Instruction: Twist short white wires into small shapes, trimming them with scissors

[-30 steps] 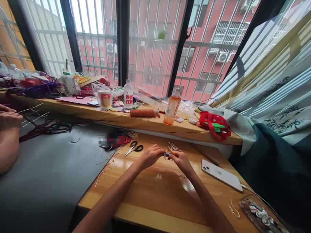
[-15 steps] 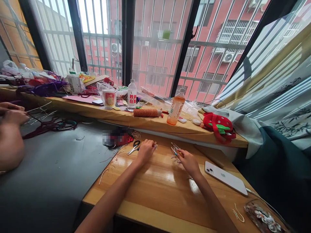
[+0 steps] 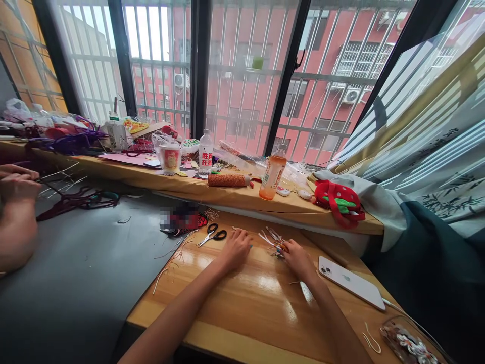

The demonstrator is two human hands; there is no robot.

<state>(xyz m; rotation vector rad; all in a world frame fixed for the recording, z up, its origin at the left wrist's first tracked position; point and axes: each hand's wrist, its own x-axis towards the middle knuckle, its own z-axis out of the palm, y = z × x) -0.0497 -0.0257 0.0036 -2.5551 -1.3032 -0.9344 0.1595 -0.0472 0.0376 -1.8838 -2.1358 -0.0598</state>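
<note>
My right hand (image 3: 297, 259) is closed on a small bundle of white cords (image 3: 273, 234), whose loops and loose ends stick out past the fingers toward the window. My left hand (image 3: 238, 247) rests palm down on the wooden table (image 3: 242, 308), fingers loosely stretched and apart from the bundle. Just beyond its fingers lies a small pale scrap (image 3: 235, 229). Black-handled scissors (image 3: 212, 234) lie partly spread to the left of this hand. Cord trimmings (image 3: 168, 268) are strewn along the table's left edge.
A white phone (image 3: 351, 282) on a cable lies right of my right arm. On the sill stand a spool of orange cord (image 3: 229, 180), a drink bottle (image 3: 273, 174), a water bottle (image 3: 205, 155) and a red pouch (image 3: 337, 198). Another person's hands (image 3: 18, 184) work dark cords at left.
My left hand has shifted right and toward me, away from the scissors, and its fingers have loosened. My right hand still holds the cords, whose ends now fan out more.
</note>
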